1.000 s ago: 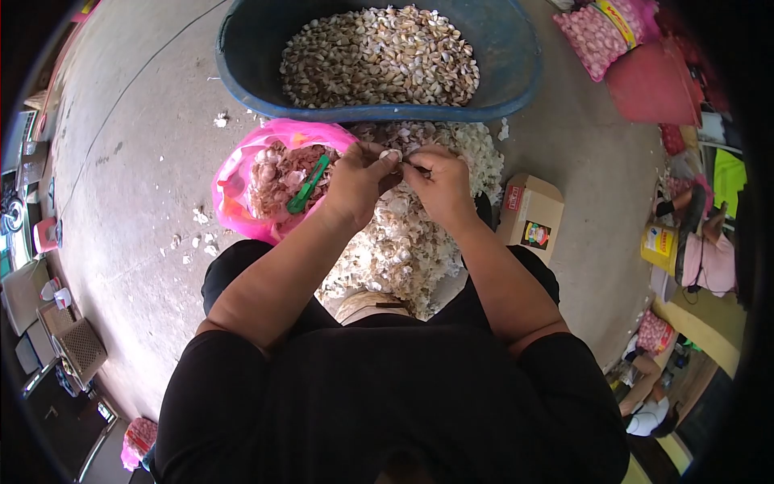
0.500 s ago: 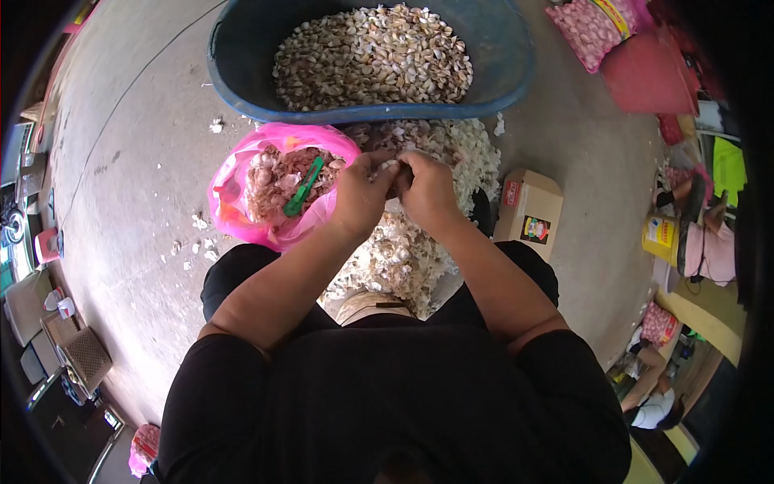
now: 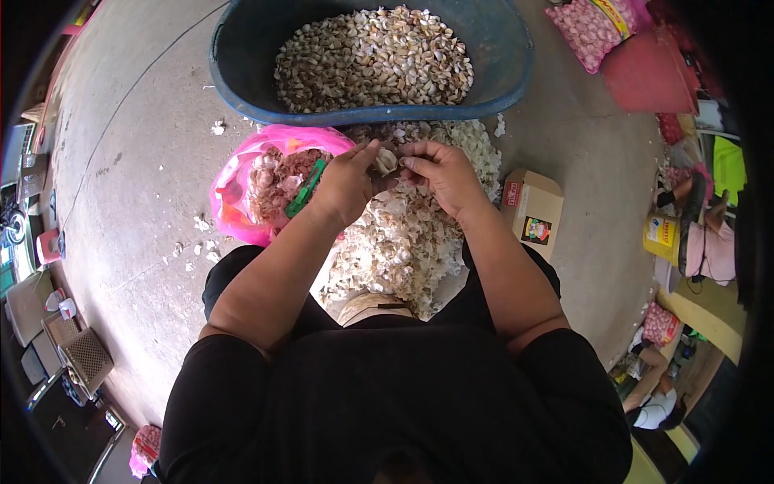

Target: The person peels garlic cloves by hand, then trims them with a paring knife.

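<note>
My left hand (image 3: 348, 187) is closed around a partly opened garlic bulb (image 3: 387, 161), its pale cloves facing right. Close beside the bulb, my right hand (image 3: 448, 177) has thumb and forefinger pinched together; whatever sits between them is too small to make out. Left of my hands, a pink plastic bag (image 3: 228, 181) stands open with garlic bulbs (image 3: 264, 179) and reddish skins inside. A green box cutter (image 3: 306, 189) lies on top of them. Under my hands spreads a heap of garlic skins (image 3: 395, 242). Beyond it, a blue tub (image 3: 363, 115) holds many loose garlic cloves (image 3: 375, 60).
A cardboard box (image 3: 536, 206) stands right of the heap. Garlic in a net sack (image 3: 588, 32) and a red container (image 3: 651, 73) are at the upper right. A yellow bucket (image 3: 663, 236) and other people sit along the right edge. Scraps of skin dot the concrete floor.
My hands have moved apart slightly, the right one to the right and the left one down and left. The garlic bulb now shows between them.
</note>
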